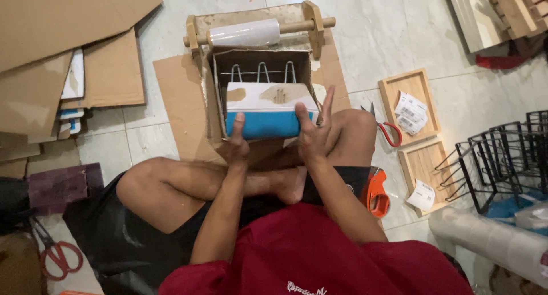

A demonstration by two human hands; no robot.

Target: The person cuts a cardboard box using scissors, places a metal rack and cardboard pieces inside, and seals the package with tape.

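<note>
Hands press on a white-and-blue box point(268, 113) that sits partly inside an open cardboard carton point(260, 63) on the floor, ahead of the person's crossed legs. Left hand point(236, 143) grips the box's near blue edge, thumb on top. Right hand point(313, 129) holds the box's right end, with two fingers lifted. Wire loops point(261, 73) show inside the carton behind the box. A roll of stretch film point(244, 33) lies on a wooden holder point(313, 22) beyond. Red-handled scissors point(387, 129) lie right.
</note>
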